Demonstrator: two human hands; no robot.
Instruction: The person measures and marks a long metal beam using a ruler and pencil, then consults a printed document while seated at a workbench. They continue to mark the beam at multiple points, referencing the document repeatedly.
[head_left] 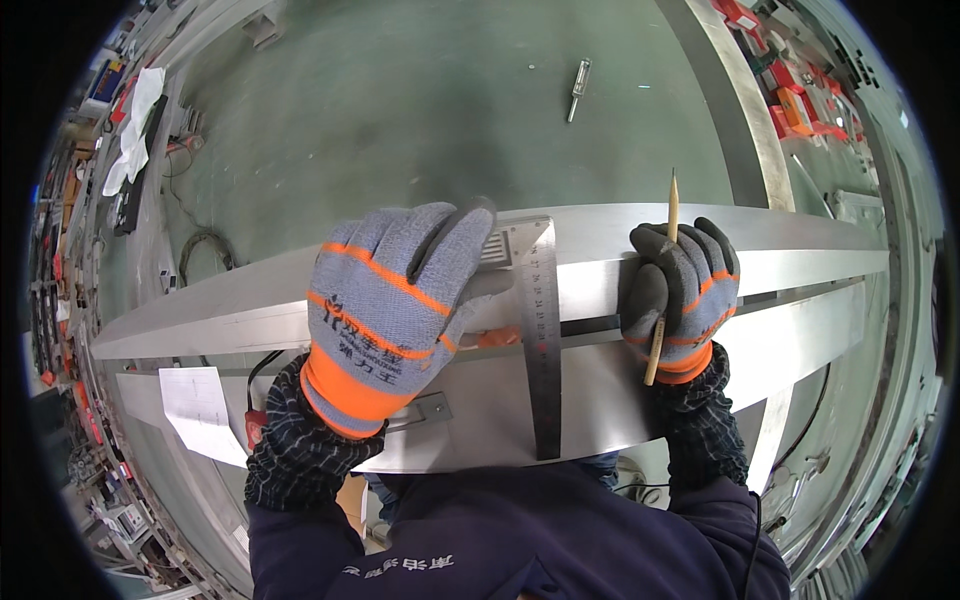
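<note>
My left hand (385, 310), in a grey and orange work glove, lies over a long silver metal beam (220, 300). Its thumb and forefinger close on the slotted stock of a metal square (541, 330). The square's graduated blade crosses the beam towards my body. My right hand (685, 290), gloved alike, is curled against the beam to the right of the blade. A wooden pencil (674, 205) runs through its fingers, point upward and blunt end below the palm. A second metal profile (480, 430) with a small rectangular cutout lies nearer my body.
Beyond the beam, a screwdriver (580, 88) lies on the green surface. A white paper sheet (203, 405) rests at the left, near a dark cable (205, 245). Red and orange boxes (795, 110) stand at the far right. A metal rail (735, 110) runs away from me.
</note>
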